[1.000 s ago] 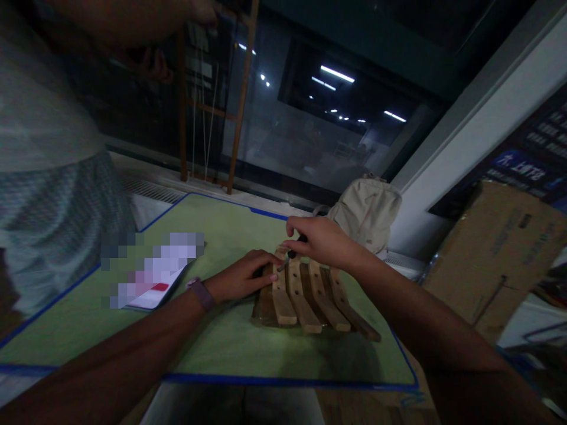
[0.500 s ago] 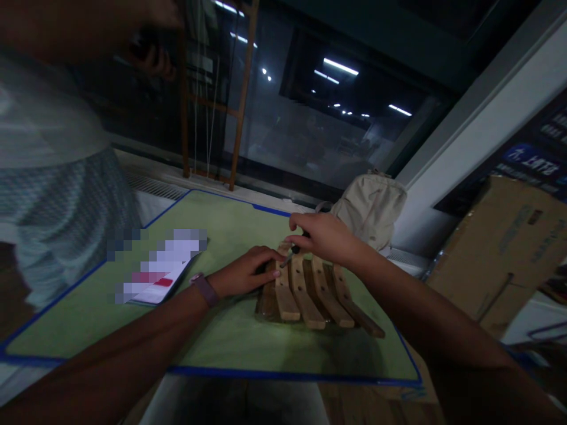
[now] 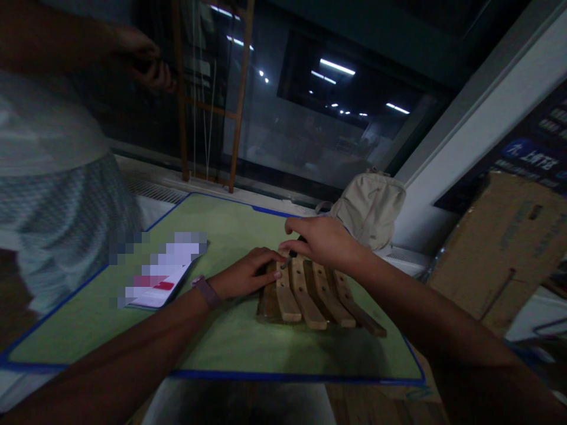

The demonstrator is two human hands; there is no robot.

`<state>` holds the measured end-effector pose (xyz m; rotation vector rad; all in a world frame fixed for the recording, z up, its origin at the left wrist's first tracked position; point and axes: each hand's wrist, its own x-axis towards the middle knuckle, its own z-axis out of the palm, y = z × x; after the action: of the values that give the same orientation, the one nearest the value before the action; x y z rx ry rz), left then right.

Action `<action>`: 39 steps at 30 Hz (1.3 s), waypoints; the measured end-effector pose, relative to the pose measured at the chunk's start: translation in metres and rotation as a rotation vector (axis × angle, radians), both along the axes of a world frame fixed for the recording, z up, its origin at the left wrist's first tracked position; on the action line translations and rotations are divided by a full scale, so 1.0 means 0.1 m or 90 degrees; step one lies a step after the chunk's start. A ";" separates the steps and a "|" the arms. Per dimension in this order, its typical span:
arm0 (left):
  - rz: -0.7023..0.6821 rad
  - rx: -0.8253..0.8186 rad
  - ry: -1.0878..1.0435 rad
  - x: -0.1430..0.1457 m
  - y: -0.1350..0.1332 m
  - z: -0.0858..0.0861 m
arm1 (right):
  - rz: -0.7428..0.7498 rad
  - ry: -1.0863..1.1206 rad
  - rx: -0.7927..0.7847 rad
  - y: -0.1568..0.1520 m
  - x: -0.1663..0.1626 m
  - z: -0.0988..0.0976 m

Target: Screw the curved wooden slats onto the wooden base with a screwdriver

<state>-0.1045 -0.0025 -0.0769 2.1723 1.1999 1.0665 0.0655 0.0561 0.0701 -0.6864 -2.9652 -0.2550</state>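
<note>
Several bent wooden strips (image 3: 309, 304) with small dark holes lie side by side on a darker brown base (image 3: 267, 307). My left hand (image 3: 243, 273), with a band on its wrist, holds the leftmost strip (image 3: 287, 304) between thumb and fingers. Above the far end of that strip, my right hand (image 3: 325, 239) is closed around a screwdriver (image 3: 293, 254) with a dark handle. Its thin metal shaft slants down to the strip near my left fingertips. My right fingers hide most of the handle, and whether the tip sits in a hole is too dim to tell.
The green table mat (image 3: 230, 227) has a blue edge. On its left lies a partly blurred phone-like device (image 3: 166, 286). Another person (image 3: 53, 136) stands at the far left. Behind are a beige backpack (image 3: 372, 206) and a wooden frame (image 3: 237, 141); a cardboard box (image 3: 500, 254) stands right.
My right hand has shifted slightly left and down with the screwdriver. My left hand stays on the strip. The other person's hands have moved a little, and the view has tilted slightly.
</note>
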 end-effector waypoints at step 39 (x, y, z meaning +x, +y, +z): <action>0.019 -0.022 -0.022 0.01 -0.01 -0.02 | 0.060 0.027 -0.071 -0.02 0.02 0.00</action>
<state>-0.1039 -0.0031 -0.0786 2.1077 1.2307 1.0826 0.0677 0.0539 0.0702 -0.5539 -2.9782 -0.0677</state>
